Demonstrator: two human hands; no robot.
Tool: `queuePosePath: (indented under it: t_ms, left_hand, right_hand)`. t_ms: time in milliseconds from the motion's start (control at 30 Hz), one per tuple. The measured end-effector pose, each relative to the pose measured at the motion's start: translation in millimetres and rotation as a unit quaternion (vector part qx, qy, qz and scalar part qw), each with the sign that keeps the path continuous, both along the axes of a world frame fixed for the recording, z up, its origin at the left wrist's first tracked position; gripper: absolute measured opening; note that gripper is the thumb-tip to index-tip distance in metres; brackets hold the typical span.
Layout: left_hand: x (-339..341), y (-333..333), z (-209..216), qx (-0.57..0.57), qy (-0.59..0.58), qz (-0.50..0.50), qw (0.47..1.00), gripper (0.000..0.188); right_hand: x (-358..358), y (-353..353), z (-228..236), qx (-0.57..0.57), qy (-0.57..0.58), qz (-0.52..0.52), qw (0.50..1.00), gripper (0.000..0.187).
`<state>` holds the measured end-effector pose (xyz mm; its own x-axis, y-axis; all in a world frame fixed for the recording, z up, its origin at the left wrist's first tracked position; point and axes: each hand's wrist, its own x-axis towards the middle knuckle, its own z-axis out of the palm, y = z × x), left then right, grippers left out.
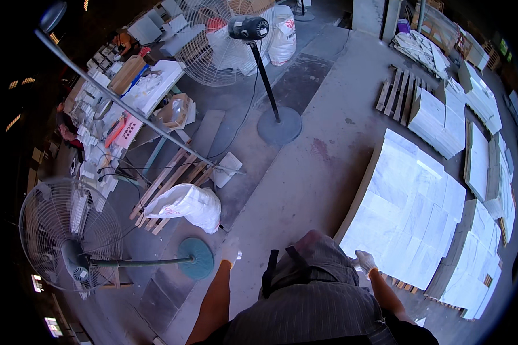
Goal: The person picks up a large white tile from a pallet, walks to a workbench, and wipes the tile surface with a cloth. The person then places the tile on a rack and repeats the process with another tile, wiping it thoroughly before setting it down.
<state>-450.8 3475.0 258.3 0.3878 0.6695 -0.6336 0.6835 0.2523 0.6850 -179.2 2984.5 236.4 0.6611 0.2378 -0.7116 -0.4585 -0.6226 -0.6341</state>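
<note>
My left hand point(232, 256), in a white glove with an orange cuff, hangs beside my body over the grey floor, to the right of a round teal fan base point(195, 259). It touches nothing that I can see, and its fingers are too foreshortened to read. My right hand point(365, 261), also gloved in white, is held out near the left edge of a stack of white marble slabs point(406, 201). Its fingers look loosely bent and apart, with nothing visible in them. Whether it touches the stack I cannot tell. A grey striped apron point(305, 305) covers my front.
A caged fan point(72, 236) stands at left, another fan point(248, 29) ahead. Between them are an open white sack point(195, 207), a wooden pallet point(167, 184) and a cluttered worktable point(167, 72). More slab stacks point(437, 118) line the right. Two people work at far left.
</note>
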Motion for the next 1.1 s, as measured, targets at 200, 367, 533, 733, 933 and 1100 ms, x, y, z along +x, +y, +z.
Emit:
queuePosePath:
  t_ms: [200,367,533,733,933,1100]
  left_hand:
    - [228.6,0.5,47.1,-0.049,-0.079,-0.128,0.987,0.040]
    - [333.5,1.1,42.1,-0.065,-0.021,-0.261,0.963,0.049]
    - [366.7,63.1,-6.2,-0.055,0.094,-0.307,0.945,0.047]
    - [445.1,112.8,-4.3,-0.027,0.094,-0.281,0.955,0.045]
    - [552.1,142.7,-55.1,0.008,0.112,-0.436,0.893,0.037]
    - [689.8,214.5,-81.6,0.258,0.043,-0.651,0.713,0.026]
  right_hand:
    - [23.8,5.0,-2.0,-0.077,-0.005,0.030,0.997,0.051]
    - [87.5,14.2,-29.7,-0.043,-0.077,0.053,0.995,0.034]
    - [203.6,47.4,-18.7,0.037,0.084,-0.230,0.969,0.034]
    - [366.7,103.0,1.8,0.090,0.067,-0.356,0.928,0.042]
    - [486.2,176.7,19.3,0.157,-0.009,-0.313,0.937,0.050]
    - [577.6,198.3,1.4,0.119,-0.030,-0.340,0.932,0.050]
